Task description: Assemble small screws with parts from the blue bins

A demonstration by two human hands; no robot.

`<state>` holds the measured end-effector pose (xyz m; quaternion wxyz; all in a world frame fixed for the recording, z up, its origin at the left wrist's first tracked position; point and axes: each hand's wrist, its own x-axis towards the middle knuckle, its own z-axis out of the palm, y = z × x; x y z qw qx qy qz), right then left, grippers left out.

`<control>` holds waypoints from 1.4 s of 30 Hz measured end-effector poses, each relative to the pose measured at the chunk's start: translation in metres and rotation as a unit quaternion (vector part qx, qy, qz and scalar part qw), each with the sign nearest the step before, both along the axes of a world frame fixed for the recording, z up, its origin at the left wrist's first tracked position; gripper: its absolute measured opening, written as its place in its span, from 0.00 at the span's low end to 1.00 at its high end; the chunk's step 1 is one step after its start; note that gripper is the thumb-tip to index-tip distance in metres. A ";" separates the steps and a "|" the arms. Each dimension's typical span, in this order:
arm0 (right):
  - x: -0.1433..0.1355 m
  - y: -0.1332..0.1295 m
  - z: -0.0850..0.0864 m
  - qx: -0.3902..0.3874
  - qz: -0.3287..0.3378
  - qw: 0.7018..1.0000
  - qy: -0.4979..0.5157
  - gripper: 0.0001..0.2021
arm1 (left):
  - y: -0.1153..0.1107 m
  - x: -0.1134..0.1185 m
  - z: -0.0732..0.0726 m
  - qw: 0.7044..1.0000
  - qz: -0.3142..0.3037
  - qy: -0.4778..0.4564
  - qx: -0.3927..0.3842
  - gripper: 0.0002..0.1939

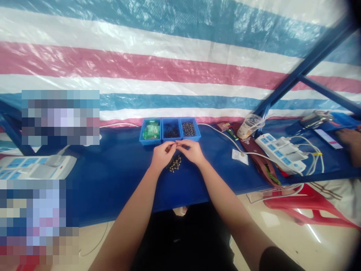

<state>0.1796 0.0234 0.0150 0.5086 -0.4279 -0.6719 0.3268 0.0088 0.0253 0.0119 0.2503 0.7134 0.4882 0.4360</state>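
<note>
My left hand (163,154) and my right hand (191,151) meet at the fingertips over the blue table, just in front of three blue bins. Both are closed in a pinch, and whatever they hold is too small to make out. Below the fingers lies a small pile of brass-coloured and dark metal parts (175,164). The left bin (150,142) holds green and clear packets, the middle bin (171,138) dark small parts, and the right bin (194,138) many small metal pieces.
To the right are a plastic cup (249,127), a small white packet (240,157), a power strip (279,153) with cables, and a phone (328,139) near another person's hand (349,137). Another power strip (66,167) lies left. A red stool (307,205) stands lower right.
</note>
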 end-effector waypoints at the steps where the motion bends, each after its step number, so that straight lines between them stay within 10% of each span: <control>1: -0.001 0.000 0.000 -0.009 -0.006 1.000 0.013 0.13 | 0.000 0.000 0.001 1.000 0.006 -0.004 0.001 0.14; 24: 0.003 0.000 0.003 -0.052 -0.063 0.996 0.028 0.12 | -0.002 0.001 0.002 1.000 0.015 -0.012 0.012 0.15; 32: 0.012 0.015 -0.003 -0.110 -0.181 0.962 0.174 0.24 | -0.001 0.001 0.001 1.000 0.023 0.001 0.011 0.15; 36: 0.015 0.016 -0.005 -0.117 -0.142 0.967 0.177 0.24 | 0.000 0.001 0.001 0.999 0.031 0.012 0.001 0.14; 42: 0.025 0.002 0.004 -0.149 0.051 0.981 -0.111 0.10 | 0.000 -0.001 0.001 0.999 0.043 0.015 0.008 0.14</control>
